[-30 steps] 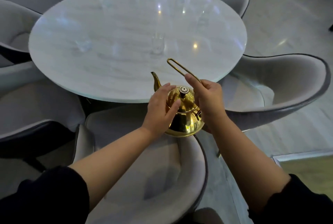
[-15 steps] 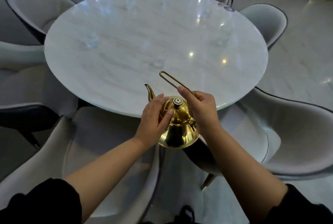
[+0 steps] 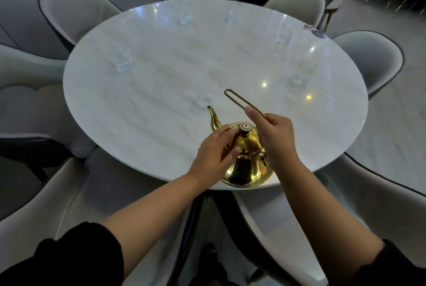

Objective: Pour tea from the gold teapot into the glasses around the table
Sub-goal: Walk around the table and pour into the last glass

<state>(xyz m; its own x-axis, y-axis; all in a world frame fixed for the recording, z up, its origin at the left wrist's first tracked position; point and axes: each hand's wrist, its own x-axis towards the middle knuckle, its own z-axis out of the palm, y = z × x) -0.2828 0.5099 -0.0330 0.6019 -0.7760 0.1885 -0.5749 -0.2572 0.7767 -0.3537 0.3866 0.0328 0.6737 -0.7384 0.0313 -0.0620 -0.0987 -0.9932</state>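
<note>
Pale upholstered chairs [image 3: 295, 7] are ringing the round white marble table [image 3: 161, 83], where the right hand [image 3: 274, 133] is gripping the gold teapot [image 3: 247, 163]'s handle at the near edge, left hand [image 3: 213, 154] fingers resting loosely spread on its lid, clear glasses [image 3: 123, 63] scattered beyond.

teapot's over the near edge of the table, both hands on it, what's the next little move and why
Probably tip the gold teapot forward so its spout lowers over the nearest glass. The right hand grips the handle, the left hand steadies the lid, and the spout already points at that glass.
</note>
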